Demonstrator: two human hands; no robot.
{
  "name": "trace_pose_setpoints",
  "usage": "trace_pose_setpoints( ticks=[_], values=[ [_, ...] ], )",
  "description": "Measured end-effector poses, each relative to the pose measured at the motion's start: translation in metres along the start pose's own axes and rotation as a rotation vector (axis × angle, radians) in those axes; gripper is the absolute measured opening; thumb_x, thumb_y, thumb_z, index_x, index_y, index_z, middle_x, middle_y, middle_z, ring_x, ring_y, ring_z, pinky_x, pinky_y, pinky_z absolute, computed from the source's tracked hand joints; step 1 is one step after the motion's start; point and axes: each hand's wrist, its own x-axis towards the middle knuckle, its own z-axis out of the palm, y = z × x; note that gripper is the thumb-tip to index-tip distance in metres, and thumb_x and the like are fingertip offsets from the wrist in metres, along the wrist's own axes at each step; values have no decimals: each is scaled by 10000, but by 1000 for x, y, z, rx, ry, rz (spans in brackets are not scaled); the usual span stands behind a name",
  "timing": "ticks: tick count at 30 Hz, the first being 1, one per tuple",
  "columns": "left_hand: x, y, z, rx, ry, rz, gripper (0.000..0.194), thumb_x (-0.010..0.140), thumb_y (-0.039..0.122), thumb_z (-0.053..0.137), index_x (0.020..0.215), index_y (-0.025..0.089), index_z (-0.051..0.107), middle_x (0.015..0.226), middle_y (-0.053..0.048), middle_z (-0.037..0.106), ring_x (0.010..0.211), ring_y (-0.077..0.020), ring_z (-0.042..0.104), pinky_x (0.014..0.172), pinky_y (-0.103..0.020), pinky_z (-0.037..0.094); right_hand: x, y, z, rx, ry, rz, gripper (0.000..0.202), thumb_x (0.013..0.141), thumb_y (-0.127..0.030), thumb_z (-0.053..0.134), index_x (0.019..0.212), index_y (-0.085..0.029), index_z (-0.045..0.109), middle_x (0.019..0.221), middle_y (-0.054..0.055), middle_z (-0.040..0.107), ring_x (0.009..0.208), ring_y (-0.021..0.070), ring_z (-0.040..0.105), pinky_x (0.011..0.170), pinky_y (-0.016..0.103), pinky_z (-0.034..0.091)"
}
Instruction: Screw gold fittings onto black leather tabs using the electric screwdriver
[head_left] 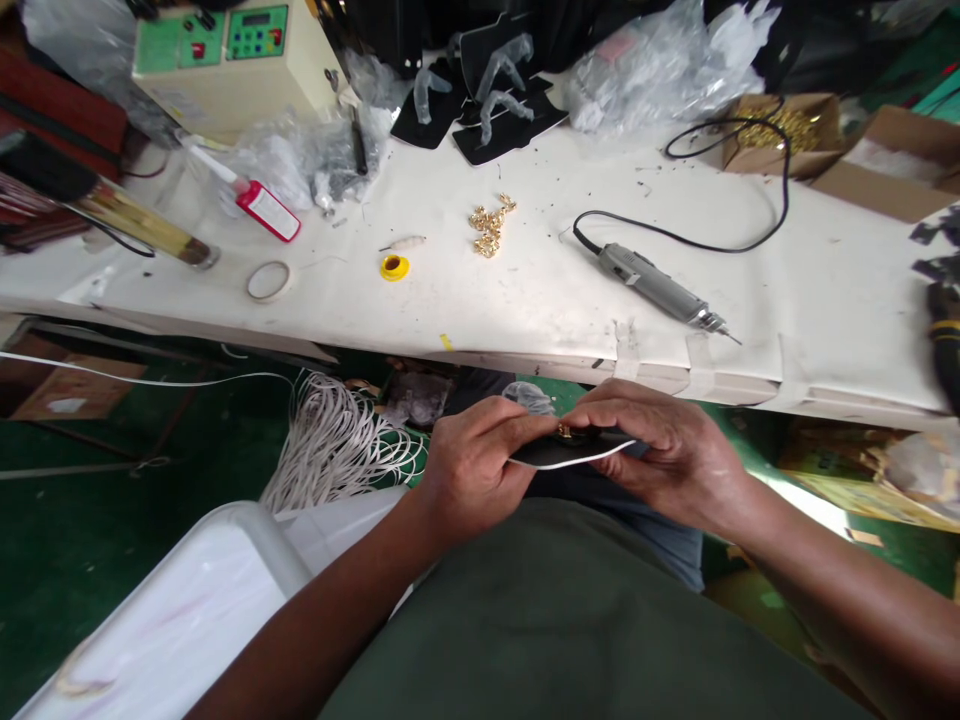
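A thin black piece with a white edge (571, 454) is held between my hands, below the table's front edge. My left hand (484, 462) grips its left end, with the index finger reaching along the top. My right hand (656, 445) pinches the right end, thumb and fingers on opposite faces. Between my fingertips a small gold-coloured fitting (565, 431) shows on the piece, partly hidden. On the white table (525, 310) lie a pile of gold fittings (489, 228) and a grey electric screwdriver (656, 287) with a black cord.
Black pieces with plastic-wrapped parts (491, 110) lie at the back. A yellow cap (394, 267), tape roll (268, 281) and red bottle (268, 209) are on the left. A control box (300, 90) stands behind them. At back right is a carton of gold parts (821, 125).
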Motion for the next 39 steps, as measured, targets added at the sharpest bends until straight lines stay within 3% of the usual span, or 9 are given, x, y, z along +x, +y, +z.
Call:
trace_pose_setpoints(
  ticks=[6, 10, 16, 19, 24, 29, 34, 39],
  values=[
    [2, 6, -1, -36, -55, 0, 356, 849, 16, 696, 1153, 198, 718, 967, -46, 757, 851, -161, 754, 789, -261, 608, -7, 0, 1, -19, 0, -33, 300, 982, -142, 668, 1269, -229, 653, 1061, 94, 748, 977, 207, 713, 833, 327, 578],
    [2, 2, 3, -80, -95, -60, 255, 879, 48, 710, 1091, 187, 738, 949, -46, 756, 855, -157, 746, 791, -249, 588, -12, 5, 3, -26, -25, 27, 246, 992, -162, 674, 1232, -217, 679, 1072, 93, 749, 994, 200, 711, 843, 315, 566],
    [25, -13, 8, -251, -230, -388, 61, 938, 211, 719, 964, 198, 772, 865, 3, 753, 804, -139, 720, 759, -228, 550, 3, 7, -7, -28, -36, 244, 141, 1014, -279, 675, 1112, -220, 757, 970, 52, 755, 872, 166, 694, 770, 277, 526],
    [39, -25, 14, -345, -309, -542, 113, 913, 274, 736, 954, 176, 776, 877, 5, 778, 819, -166, 721, 767, -246, 548, 13, 13, -15, -20, -70, 398, 147, 990, -321, 676, 949, -200, 749, 858, 27, 699, 773, 153, 637, 673, 266, 470],
    [60, -49, 30, -523, -379, -742, 215, 837, 328, 777, 954, 150, 809, 916, -19, 811, 907, -235, 753, 796, -282, 563, 32, 37, -25, -89, -112, 555, 351, 921, -395, 683, 681, -200, 519, 664, -36, 517, 626, 113, 460, 571, 270, 340],
    [89, -68, 39, -650, -332, -993, 242, 720, 247, 823, 932, 131, 814, 904, -65, 820, 860, -260, 774, 790, -337, 600, 60, 69, -36, -72, -181, 707, 491, 852, -474, 699, 625, -227, 341, 584, -74, 285, 560, 93, 292, 520, 289, 228],
    [110, -79, 44, -653, -378, -1136, 280, 687, 225, 847, 947, 129, 812, 872, -86, 819, 793, -277, 784, 749, -378, 637, 79, 94, -39, -2, -208, 832, 392, 790, -467, 705, 619, -221, 452, 574, -66, 365, 557, 104, 354, 522, 297, 257],
    [115, -88, 51, -551, -435, -1146, 283, 689, 211, 845, 955, 122, 812, 886, -99, 818, 798, -283, 782, 730, -374, 634, 85, 103, -38, -44, -286, 846, 288, 776, -424, 679, 638, -207, 549, 570, -49, 444, 557, 120, 423, 521, 299, 288]
  ],
)
